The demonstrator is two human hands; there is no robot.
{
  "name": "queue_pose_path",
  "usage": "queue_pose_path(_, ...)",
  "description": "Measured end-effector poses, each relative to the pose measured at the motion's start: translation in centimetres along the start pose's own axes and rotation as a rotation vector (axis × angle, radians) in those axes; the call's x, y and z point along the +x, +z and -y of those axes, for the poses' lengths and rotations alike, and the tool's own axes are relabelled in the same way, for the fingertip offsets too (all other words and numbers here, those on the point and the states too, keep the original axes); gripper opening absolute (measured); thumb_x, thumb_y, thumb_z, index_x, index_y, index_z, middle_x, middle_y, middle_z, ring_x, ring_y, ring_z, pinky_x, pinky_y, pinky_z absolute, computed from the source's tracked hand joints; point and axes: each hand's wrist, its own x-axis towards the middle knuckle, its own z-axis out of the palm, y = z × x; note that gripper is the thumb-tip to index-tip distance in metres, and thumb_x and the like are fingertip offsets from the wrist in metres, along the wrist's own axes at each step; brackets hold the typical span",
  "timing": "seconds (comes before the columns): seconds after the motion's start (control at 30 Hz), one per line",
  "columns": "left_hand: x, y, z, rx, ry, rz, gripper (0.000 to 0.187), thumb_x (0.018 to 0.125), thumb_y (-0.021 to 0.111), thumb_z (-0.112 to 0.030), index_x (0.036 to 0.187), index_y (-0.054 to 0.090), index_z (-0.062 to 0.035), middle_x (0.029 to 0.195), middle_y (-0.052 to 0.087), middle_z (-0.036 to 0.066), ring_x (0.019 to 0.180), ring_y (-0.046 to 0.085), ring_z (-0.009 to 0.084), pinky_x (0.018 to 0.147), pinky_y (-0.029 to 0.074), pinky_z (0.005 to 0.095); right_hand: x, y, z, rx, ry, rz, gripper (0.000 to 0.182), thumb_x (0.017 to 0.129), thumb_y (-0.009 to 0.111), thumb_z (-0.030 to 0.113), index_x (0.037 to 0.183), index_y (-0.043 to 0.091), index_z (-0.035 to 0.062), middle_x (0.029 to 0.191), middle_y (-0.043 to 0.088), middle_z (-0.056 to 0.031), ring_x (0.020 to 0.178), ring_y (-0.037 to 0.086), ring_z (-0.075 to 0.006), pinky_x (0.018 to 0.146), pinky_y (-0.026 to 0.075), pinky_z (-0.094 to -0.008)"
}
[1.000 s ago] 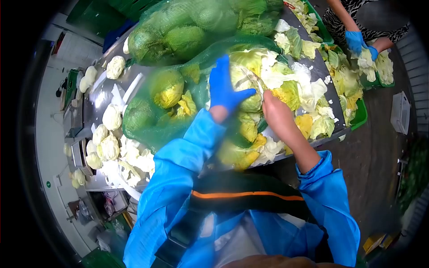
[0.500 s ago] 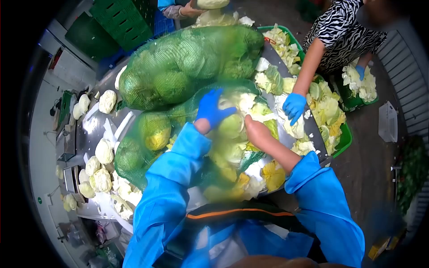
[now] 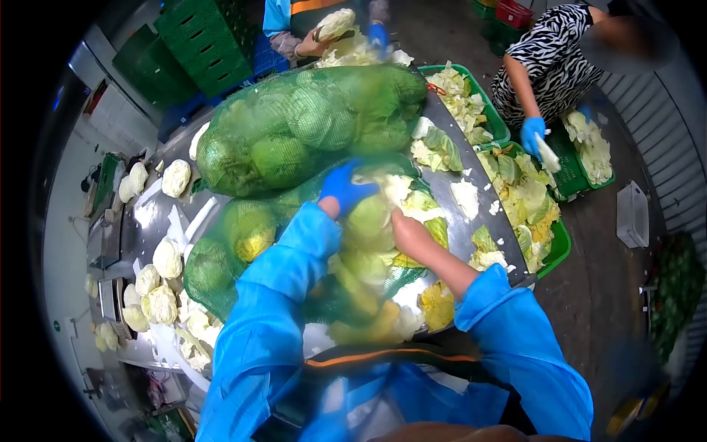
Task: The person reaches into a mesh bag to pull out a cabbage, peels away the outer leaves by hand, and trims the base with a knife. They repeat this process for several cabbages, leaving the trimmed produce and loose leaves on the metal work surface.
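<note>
My left hand point(image 3: 346, 190), in a blue glove, lies on the upper left of a pale cabbage point(image 3: 368, 219), its fingers curved over it. Bare and closed, my right hand point(image 3: 411, 234) is at the cabbage's right side; a blur hides what its fingers hold, if anything. Around the cabbage are loose white and yellow-green leaves point(image 3: 431, 208). An opened green net bag point(image 3: 210, 267) with more cabbages spreads to the left and below. Behind it lies a full green net bag of cabbages point(image 3: 294, 121).
Trimmed cabbages point(image 3: 168, 258) lie at the metal table's left. Green crates of leaves point(image 3: 563, 247) stand along its right edge. One co-worker point(image 3: 549, 66) is at the upper right, another point(image 3: 317, 22) across the table. Green crates point(image 3: 202, 48) are stacked behind.
My left hand has gone from spread fingers to curving over the cabbage. The right co-worker's gloved hand has left the table and holds a pale piece above the crates. The view has shifted slightly.
</note>
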Motion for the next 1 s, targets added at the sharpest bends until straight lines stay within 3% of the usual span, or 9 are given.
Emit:
queue_pose_path(0.1,0.4,1.6,1.7,0.024,-0.003,-0.032,0.079,0.068,0.076,-0.054,0.129,0.056,-0.0074,0.122,0.061,0.020,0.111,0.059,0.0365,0.095,0.047,0.0407,-1.8,-1.5,1.4,-0.158,-0.021,0.043,0.033,0.097,0.035,0.024,0.120,0.045,0.0008,0.099,0.062,-0.0275,0.093,0.059,-0.0450,0.080,0.046,-0.0499)
queue_pose_path(0.2,1.9,2.6,2.5,-0.015,-0.041,0.078,0.075,0.070,0.075,-0.053,0.126,0.059,-0.0057,0.122,0.062,0.019,0.111,0.060,0.0340,0.096,0.046,0.0388,-1.4,-0.4,-0.5,-0.103,-0.148,-0.102,0.023,0.084,0.047,0.002,0.106,0.042,-0.0015,0.082,0.062,-0.0307,0.081,0.061,-0.0477,0.069,0.047,-0.0550)
queue_pose_path(0.27,2.5,1.4,2.5,-0.173,-0.087,0.174,0.072,0.071,0.074,-0.053,0.124,0.060,-0.0054,0.121,0.062,0.019,0.111,0.060,0.0322,0.096,0.046,0.0378,-0.9,0.5,-1.4,-0.099,-0.183,-0.162,0.026,0.083,0.048,0.001,0.108,0.042,-0.0011,0.082,0.062,-0.0302,0.080,0.061,-0.0479,0.068,0.047,-0.0551)
queue_pose_path(0.43,3.5,2.7,3.5,-0.190,-0.082,0.108,0.062,0.076,0.076,-0.041,0.124,0.061,-0.0053,0.113,0.066,0.014,0.102,0.063,0.0226,0.091,0.048,0.0330,-0.5,3.3,-4.2,-0.106,-0.260,-0.278,0.033,0.081,0.050,0.000,0.113,0.041,-0.0006,0.082,0.062,-0.0291,0.081,0.061,-0.0470,0.068,0.048,-0.0542)
queue_pose_path(0.53,2.2,2.5,4.1,-0.293,-0.061,0.166,0.061,0.076,0.076,-0.041,0.123,0.061,-0.0052,0.113,0.066,0.014,0.103,0.063,0.0227,0.091,0.048,0.0331,-1.7,2.7,-2.7,-0.130,-0.224,-0.221,0.033,0.081,0.050,0.000,0.113,0.040,-0.0007,0.081,0.062,-0.0288,0.081,0.062,-0.0463,0.068,0.048,-0.0534)
queue_pose_path(0.7,-0.1,1.7,0.8,-0.017,0.053,0.154,0.056,0.077,0.073,-0.041,0.124,0.062,-0.0127,0.118,0.063,0.018,0.108,0.061,0.0295,0.093,0.047,0.0372,-0.4,4.4,-4.9,-0.166,-0.096,-0.141,0.026,0.084,0.052,0.005,0.109,0.047,-0.0011,0.086,0.063,-0.0263,0.083,0.063,-0.0426,0.069,0.050,-0.0514)
queue_pose_path(0.8,-1.8,1.6,1.6,-0.154,0.127,0.038,0.054,0.078,0.072,-0.040,0.126,0.062,-0.0168,0.121,0.061,0.018,0.112,0.058,0.0313,0.097,0.045,0.0392,0.1,3.8,-4.6,-0.100,-0.010,-0.055,0.022,0.085,0.054,0.009,0.104,0.053,-0.0016,0.090,0.064,-0.0257,0.085,0.064,-0.0406,0.071,0.051,-0.0497)
queue_pose_path(0.93,-5.4,-0.1,3.8,-0.358,0.175,-0.036,0.077,0.076,0.076,-0.031,0.142,0.043,-0.0086,0.132,0.054,0.018,0.123,0.051,0.0286,0.104,0.039,0.0395,-1.1,1.2,-2.4,-0.032,0.037,0.055,0.027,0.083,0.057,0.014,0.106,0.053,-0.0003,0.099,0.063,-0.0281,0.094,0.061,-0.0434,0.082,0.048,-0.0513)
queue_pose_path(1.0,-7.8,-1.1,4.7,-0.323,0.014,0.006,0.086,0.075,0.078,-0.028,0.145,0.035,-0.0033,0.137,0.049,0.020,0.127,0.048,0.0278,0.105,0.039,0.0380,-1.5,1.6,-1.7,-0.179,-0.020,0.001,0.025,0.083,0.056,0.012,0.104,0.055,-0.0011,0.095,0.064,-0.0270,0.091,0.062,-0.0423,0.080,0.049,-0.0504)
